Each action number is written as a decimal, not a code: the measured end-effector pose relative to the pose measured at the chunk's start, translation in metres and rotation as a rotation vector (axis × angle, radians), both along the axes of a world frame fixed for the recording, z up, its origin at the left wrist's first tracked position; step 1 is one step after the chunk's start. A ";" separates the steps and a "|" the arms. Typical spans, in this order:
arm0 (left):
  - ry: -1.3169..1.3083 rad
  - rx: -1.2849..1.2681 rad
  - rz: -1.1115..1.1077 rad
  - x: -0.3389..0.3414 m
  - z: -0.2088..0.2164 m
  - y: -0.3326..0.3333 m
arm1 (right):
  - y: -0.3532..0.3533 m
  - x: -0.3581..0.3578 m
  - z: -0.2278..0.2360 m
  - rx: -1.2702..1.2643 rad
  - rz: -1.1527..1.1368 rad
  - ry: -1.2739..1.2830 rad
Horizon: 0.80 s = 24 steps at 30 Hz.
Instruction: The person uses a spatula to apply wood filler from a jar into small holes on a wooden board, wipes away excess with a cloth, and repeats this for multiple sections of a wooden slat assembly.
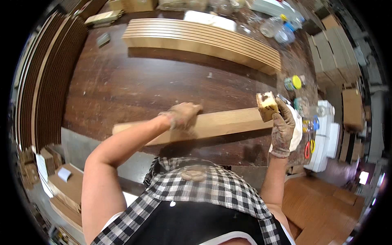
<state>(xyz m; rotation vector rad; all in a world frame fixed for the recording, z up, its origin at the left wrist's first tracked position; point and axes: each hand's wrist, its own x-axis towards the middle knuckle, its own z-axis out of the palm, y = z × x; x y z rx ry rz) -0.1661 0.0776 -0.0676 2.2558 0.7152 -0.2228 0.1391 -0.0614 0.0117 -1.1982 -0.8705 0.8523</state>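
A long pale wooden board (228,122) lies slantwise near the front edge of the dark table. Across its left part is my left hand (183,116) in a thin, stained glove, closed over the board, with its fingertips at the far edge; the underside of its grip is hidden. My right hand (283,128), gloved and stained too, is raised at the board's right end. Between its thumb and fingers it pinches a yellowish sponge block (267,107) with dark brown stains. Behind my right hand a round white thing (297,130) is partly covered.
A stack of grooved wooden boards (200,41) lies across the table's far side. Plastic bottles (281,29), a yellow-lidded jar (293,83) and scissors with red and yellow handles (310,149) sit along the right. Tall stacked panels (51,81) stand left; cartons (353,108) stand right.
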 end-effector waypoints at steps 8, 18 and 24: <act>0.155 -0.071 0.148 -0.001 0.030 -0.067 | -0.046 0.058 -0.018 0.061 -0.240 0.067; 0.085 0.495 0.101 -0.029 0.069 -0.051 | -0.028 0.071 -0.003 0.145 -0.306 0.094; -0.108 0.797 0.033 -0.092 -0.018 -0.079 | -0.039 0.085 -0.028 0.120 -0.368 0.149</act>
